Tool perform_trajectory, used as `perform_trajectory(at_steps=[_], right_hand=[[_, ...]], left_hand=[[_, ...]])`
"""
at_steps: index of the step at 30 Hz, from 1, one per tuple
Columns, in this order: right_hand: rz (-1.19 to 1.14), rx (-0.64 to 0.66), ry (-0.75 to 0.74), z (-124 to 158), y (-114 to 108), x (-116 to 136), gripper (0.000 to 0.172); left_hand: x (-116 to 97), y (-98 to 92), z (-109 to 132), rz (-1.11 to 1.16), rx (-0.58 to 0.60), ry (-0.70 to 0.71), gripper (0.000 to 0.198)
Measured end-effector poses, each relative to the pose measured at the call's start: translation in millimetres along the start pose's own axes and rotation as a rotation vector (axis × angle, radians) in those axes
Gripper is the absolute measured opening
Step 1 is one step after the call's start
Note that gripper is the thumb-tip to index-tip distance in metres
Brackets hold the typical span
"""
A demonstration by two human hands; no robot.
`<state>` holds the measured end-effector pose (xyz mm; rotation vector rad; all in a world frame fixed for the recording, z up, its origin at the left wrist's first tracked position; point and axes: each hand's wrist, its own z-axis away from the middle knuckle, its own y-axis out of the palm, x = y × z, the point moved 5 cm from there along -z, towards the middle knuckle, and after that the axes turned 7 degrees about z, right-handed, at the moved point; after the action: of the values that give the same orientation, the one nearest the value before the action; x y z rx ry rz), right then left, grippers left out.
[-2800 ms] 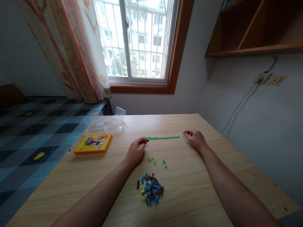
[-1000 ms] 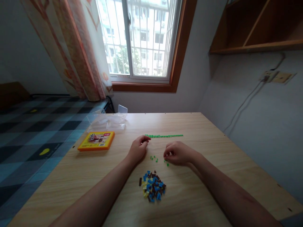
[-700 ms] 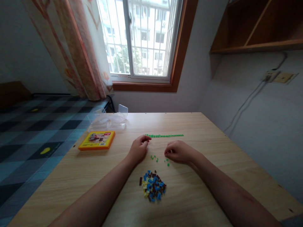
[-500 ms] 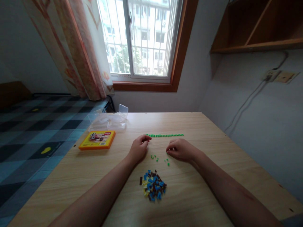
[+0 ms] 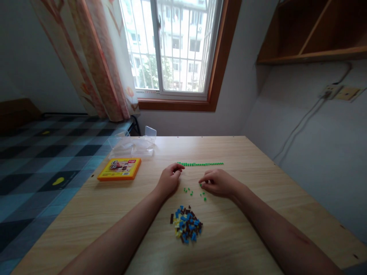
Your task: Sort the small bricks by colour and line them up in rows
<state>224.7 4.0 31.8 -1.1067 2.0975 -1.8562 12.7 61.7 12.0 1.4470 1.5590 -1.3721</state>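
My right hand [image 5: 216, 182] has thumb and fingers closed at the tips on a small green building brick [image 5: 200, 185], low over the table. Loosely bent, my left hand [image 5: 170, 178] rests on the tabletop with nothing visible in it. Its fingertips lie close to the left end of a long row of green bricks [image 5: 202, 164]. Between and below the hands, several loose green bricks [image 5: 191, 193] are scattered. Nearer me lies a mixed pile of blue, dark brown and pale yellow bricks [image 5: 187, 225].
On the left of the wooden table [image 5: 243, 236] lies a yellow-orange box [image 5: 119, 169]. Behind it stand clear plastic containers [image 5: 133, 146]. A bed with a checked cover [image 5: 31, 164] borders the table's left side; a wall with a socket [image 5: 334, 92] is on the right.
My right hand has shifted slightly left, with the green brick at its fingertips. My left hand keeps its place by the row. The whole view has moved very slightly.
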Motion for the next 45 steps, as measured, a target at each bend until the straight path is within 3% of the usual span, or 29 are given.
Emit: perform_trajectory(at_steps=[6, 9, 13, 15, 18, 21, 25, 30, 45], right_hand=[[0.028, 0.009, -0.015, -3, 4, 2, 0.016], [0.034, -0.005, 0.021, -3, -1, -8, 0.015], [0.051, -0.044, 0.145, 5, -22, -51, 0.013], [0.104, -0.1, 0.282, 16, -36, -82, 0.015], [0.135, -0.184, 0.512, 35, -47, -126, 0.016], [0.12, -0.204, 0.582, 43, -43, -147, 0.018], [0.086, -0.222, 0.624, 40, -34, -156, 0.02], [0.044, -0.254, 0.683, 36, -29, -164, 0.021], [-0.084, -0.218, 0.661, 40, -27, -171, 0.03]], left_hand=[[0, -0.1, 0, -0.011, 0.003, -0.004, 0.026], [-1, 0.4, 1, -0.028, 0.015, -0.002, 0.026], [-7, 4.4, 4, -0.115, 0.069, 0.03, 0.026], [-11, 8.0, 6, -0.182, 0.133, 0.056, 0.025], [-18, 11.9, 8, -0.273, 0.266, 0.057, 0.022], [-26, 12.4, 10, -0.328, 0.436, 0.001, 0.025], [-42, 8.5, 12, -0.53, 0.635, -0.014, 0.024], [-58, 3.3, 16, -0.731, 0.737, -0.009, 0.024], [-66, 5.4, 16, -0.924, 0.755, 0.06, 0.016]])
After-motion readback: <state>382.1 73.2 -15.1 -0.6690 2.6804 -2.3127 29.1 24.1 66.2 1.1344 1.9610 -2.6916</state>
